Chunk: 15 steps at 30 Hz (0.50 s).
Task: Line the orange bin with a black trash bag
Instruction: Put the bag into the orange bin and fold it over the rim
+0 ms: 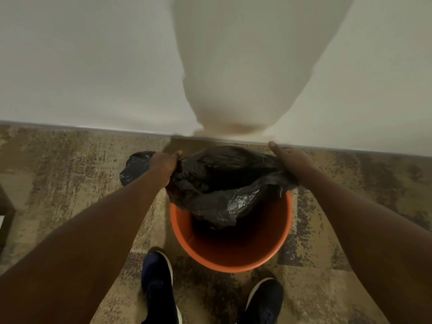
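Head: both hands (163,163) (288,157) grip black bag (219,183) draped into orange bin (231,263).

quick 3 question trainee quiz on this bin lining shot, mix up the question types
1. True or false: the black trash bag already covers the whole rim of the orange bin.
2. Which hands grip the bag? A) left only B) right only C) both
3. Fill in: the bin stands on patterned ____.

Key
1. False: the near rim is bare.
2. C: left hand and right hand hold opposite sides.
3. Carpet.
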Motion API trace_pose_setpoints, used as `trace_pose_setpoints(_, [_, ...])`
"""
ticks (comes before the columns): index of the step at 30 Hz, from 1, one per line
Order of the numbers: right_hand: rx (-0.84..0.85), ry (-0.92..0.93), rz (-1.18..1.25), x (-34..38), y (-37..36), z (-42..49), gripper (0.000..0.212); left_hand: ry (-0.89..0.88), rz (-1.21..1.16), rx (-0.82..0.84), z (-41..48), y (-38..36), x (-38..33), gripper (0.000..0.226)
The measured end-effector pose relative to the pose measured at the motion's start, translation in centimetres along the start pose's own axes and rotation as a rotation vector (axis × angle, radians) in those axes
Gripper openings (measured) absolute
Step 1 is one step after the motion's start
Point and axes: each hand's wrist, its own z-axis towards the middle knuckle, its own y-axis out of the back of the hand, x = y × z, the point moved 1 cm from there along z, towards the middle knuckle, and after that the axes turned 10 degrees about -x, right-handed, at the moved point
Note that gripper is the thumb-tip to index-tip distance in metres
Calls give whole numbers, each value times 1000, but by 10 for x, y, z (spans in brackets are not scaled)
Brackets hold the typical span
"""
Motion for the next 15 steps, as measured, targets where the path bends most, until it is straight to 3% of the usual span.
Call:
trace_pose_setpoints(2, [153,-18,1,-6,2,-5,75,33,-21,13,2,-1,7,61])
trace_pose_setpoints(4, [243,-79,54,-16,3,-8,75,109,-116,132,-1,0,14,55])
trace_pose_setpoints(7, [330,-106,211,-30,7,-15,72,185,-156,304,-9,9,22,84])
trace_pose_setpoints(10, [444,-114,327,-44,14,-19,66,213,-200,394,-10,22,34,92])
trace_pose_setpoints(15, [496,-227,523,-65,24,-39,52,237,-323,460,-16,38,60,63])
